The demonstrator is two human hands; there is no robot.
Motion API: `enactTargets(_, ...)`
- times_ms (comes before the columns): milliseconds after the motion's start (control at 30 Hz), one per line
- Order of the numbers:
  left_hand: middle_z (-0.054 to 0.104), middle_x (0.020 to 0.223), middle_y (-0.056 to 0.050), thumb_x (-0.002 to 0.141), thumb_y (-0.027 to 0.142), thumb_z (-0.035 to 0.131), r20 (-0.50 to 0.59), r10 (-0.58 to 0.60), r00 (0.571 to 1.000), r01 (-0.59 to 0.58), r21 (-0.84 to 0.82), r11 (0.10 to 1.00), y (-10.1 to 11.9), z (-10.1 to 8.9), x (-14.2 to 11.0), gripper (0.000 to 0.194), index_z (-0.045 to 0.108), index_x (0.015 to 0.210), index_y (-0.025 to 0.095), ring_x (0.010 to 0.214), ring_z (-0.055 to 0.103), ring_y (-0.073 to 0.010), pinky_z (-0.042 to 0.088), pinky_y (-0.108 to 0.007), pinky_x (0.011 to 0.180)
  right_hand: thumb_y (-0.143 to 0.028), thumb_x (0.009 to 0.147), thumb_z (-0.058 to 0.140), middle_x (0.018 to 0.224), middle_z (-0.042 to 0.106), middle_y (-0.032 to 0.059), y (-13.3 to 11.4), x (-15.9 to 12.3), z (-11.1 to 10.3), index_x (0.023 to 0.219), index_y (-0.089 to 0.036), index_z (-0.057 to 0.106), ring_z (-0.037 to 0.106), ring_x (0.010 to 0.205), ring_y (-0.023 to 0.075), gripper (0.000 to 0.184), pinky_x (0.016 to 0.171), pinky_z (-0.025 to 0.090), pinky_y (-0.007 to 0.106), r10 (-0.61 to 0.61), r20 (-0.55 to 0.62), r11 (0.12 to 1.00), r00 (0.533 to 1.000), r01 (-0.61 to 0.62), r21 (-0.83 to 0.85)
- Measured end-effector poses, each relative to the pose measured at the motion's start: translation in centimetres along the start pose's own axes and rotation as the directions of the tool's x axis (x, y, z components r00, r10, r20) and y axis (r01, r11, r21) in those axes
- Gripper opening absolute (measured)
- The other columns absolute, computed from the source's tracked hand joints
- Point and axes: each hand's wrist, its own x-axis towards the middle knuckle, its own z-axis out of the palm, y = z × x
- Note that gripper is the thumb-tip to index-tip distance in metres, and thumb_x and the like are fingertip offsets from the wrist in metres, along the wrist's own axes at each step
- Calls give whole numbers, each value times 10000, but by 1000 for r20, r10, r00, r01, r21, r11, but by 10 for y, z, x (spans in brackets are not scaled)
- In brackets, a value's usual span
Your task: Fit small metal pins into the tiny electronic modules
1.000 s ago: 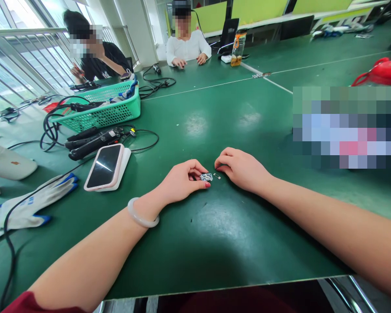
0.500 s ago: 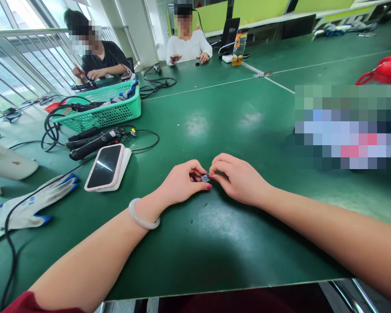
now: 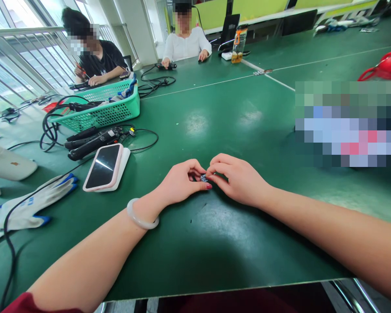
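Between the fingertips of both hands is a small flat dark piece with white markings (image 3: 203, 178); its exact kind is too small to make out. My left hand (image 3: 181, 181), a pale bangle at its wrist, has thumb and fingers closed around the left side of the piece. From the right, my right hand (image 3: 236, 178) pinches at the piece's edge with thumb and forefinger, hiding that side. Both hands are low over the green table (image 3: 215, 234), close together.
A phone (image 3: 104, 167) lies on a white block left of my hands. Beyond it are black cabled devices (image 3: 94, 141) and a green basket (image 3: 104, 113). White-and-blue gloves (image 3: 35, 204) lie at far left, a red pouch (image 3: 386, 67) at right. Two people sit across the table.
My right fingertips have shifted slightly left over the small piece, covering more of it. Across the table, the hands of the person in white have moved, one now at a black device.
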Motion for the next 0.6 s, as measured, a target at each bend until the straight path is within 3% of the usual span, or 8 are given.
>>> enactTargets(400,571,708,16,608,326,778,-12,8,1000,-7,24,1000,0,1,0,315,572,785,166,665,522,-106,432,-256,629,-239,897,490,901,627,50,-1,0,0,808,-185,659,576,767,151,198,710,467,297,8,29,1000,1000,-8,-1)
enactTargets(600,565,694,17,600,340,785,-11,-8,1000,8,-17,1000,-1,0,2,341,566,791,162,638,514,-100,427,-249,609,-195,872,505,889,639,35,1,-1,-2,815,-209,685,590,785,148,190,727,473,291,49,-11,996,999,-48,80)
